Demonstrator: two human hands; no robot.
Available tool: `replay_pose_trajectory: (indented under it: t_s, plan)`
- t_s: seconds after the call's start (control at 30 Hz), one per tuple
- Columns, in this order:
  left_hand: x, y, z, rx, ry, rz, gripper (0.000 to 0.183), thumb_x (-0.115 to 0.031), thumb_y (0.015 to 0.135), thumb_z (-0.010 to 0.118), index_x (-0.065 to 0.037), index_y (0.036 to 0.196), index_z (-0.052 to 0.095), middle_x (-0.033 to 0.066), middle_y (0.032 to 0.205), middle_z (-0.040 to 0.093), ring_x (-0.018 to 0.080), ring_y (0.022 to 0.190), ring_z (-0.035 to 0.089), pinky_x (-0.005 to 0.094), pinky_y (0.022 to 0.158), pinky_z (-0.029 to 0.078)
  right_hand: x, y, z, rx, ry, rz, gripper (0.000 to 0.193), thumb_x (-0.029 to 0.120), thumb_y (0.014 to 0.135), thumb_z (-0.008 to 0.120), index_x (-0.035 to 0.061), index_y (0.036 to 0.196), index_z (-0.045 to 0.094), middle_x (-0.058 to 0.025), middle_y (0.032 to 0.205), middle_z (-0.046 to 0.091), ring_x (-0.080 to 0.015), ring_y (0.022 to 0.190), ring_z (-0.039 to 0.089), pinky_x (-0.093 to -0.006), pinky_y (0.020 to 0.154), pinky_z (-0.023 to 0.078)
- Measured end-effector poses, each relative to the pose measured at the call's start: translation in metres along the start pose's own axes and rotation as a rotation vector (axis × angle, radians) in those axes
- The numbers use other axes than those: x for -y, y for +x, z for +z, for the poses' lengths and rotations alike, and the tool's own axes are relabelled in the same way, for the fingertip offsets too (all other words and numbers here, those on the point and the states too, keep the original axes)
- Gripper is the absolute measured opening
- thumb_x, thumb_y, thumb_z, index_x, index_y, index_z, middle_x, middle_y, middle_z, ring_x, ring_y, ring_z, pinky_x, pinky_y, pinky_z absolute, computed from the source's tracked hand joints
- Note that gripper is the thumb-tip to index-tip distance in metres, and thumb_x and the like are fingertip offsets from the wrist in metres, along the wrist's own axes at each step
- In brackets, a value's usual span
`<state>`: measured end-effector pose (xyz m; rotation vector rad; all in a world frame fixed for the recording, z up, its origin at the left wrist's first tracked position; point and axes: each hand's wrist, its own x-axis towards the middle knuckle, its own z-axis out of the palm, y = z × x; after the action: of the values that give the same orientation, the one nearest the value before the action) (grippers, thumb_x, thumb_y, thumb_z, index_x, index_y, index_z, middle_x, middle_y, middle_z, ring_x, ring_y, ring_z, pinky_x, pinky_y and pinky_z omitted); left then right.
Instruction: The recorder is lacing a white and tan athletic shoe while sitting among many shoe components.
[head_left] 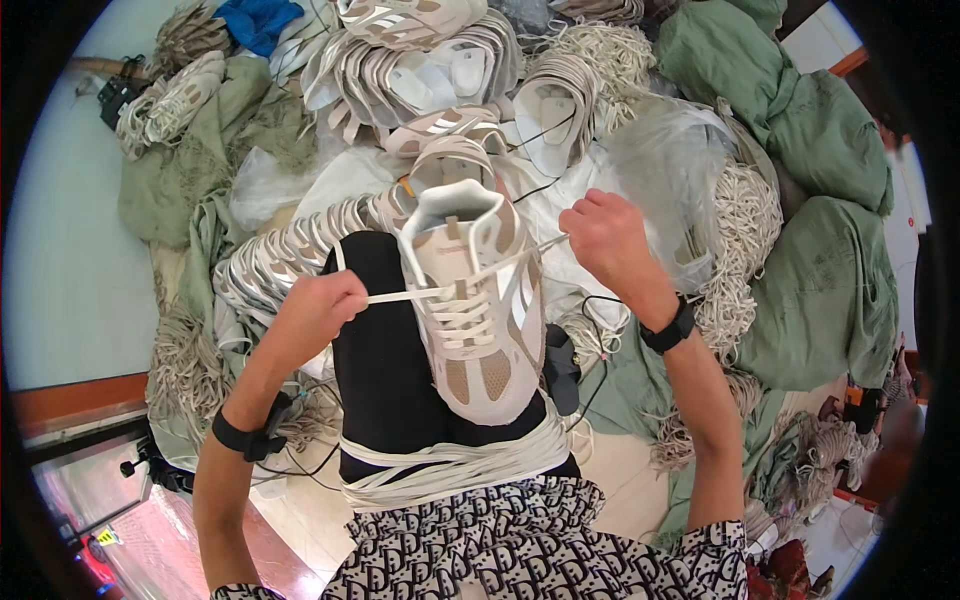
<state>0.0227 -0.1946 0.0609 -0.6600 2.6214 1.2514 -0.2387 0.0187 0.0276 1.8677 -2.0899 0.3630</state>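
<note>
A beige and white sneaker upper (pixel 488 375) rests on my black-clad thighs, its toe toward me. Cream lace crosses its tongue in several rows. My left hand (pixel 318 310) is closed on one end of the shoelace (pixel 400 297), left of the shoe. On the other side my right hand (pixel 607 240) makes a fist round the lace's other end, higher and farther out. Both lace ends run taut from the upper eyelets. A bundle of loose cream laces (pixel 455 465) lies across my lap.
Stacked shoe uppers (pixel 430 75) stand ahead, and a row of them (pixel 290 245) curves along the left. Heaps of laces (pixel 745 250) and green cloth sacks (pixel 825 290) lie on the right. A clear plastic bag (pixel 665 175) sits beside them. Thin black cables trail nearby.
</note>
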Motion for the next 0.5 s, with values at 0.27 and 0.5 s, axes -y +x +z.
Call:
replay_pose_trajectory:
  t_s: [0.27,0.5]
  plan:
    - [0.016,-0.006,-0.007,-0.552,0.862,0.415,0.015,-0.005,0.071,0.054,-0.006,0.085,0.058,0.007,0.069,0.051,0.0248,0.063,0.053,0.0349,0.052,0.043,-0.012,-0.018,-0.003,0.024,-0.153,-0.068,0.005,0.009,0.06,0.055,0.0091,0.058,0.05,-0.0036,0.059,0.048,-0.0202,0.066,0.05,-0.0328,0.059,0.04]
    - [-0.008,-0.01,-0.01,-0.261,-0.043,-0.333,0.016,-0.009,0.081,0.054,-0.005,0.095,0.06,0.0111,0.09,0.058,0.0238,0.087,0.057,0.0337,0.073,0.046,-0.023,-0.039,-0.014,-0.005,-0.305,0.093,0.006,0.01,0.06,0.058,0.0078,0.058,0.054,-0.0027,0.064,0.051,-0.0194,0.066,0.051,-0.0309,0.058,0.039]
